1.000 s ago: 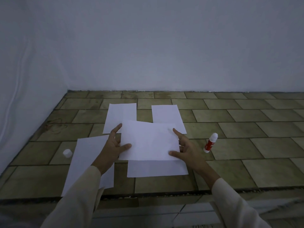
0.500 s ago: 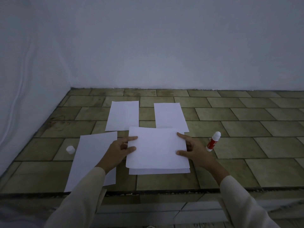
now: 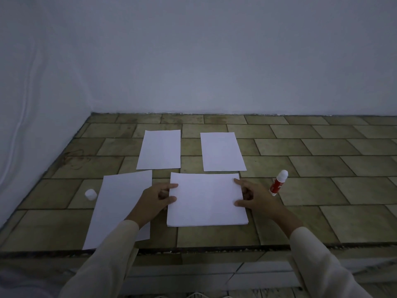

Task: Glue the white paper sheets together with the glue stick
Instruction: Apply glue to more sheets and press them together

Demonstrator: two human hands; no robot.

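Observation:
A white paper sheet (image 3: 206, 201) lies squarely on a second sheet, whose edge just shows along the bottom and right. My left hand (image 3: 154, 201) pinches the top sheet's left edge with thumb and forefinger. On the right edge, my right hand (image 3: 257, 201) holds it the same way. The red and white glue stick (image 3: 278, 182) lies uncapped on the tiles just right of my right hand. Its white cap (image 3: 90, 194) stands at the far left.
A larger white sheet (image 3: 120, 201) lies under my left forearm. Two smaller sheets (image 3: 160, 149) (image 3: 222, 151) lie side by side farther back. The tiled surface ends in a front edge (image 3: 193, 248), with white walls behind and to the left.
Both hands brought the top sheet toward me and lowered it. It now covers the lower sheet almost fully, where a wide strip showed before.

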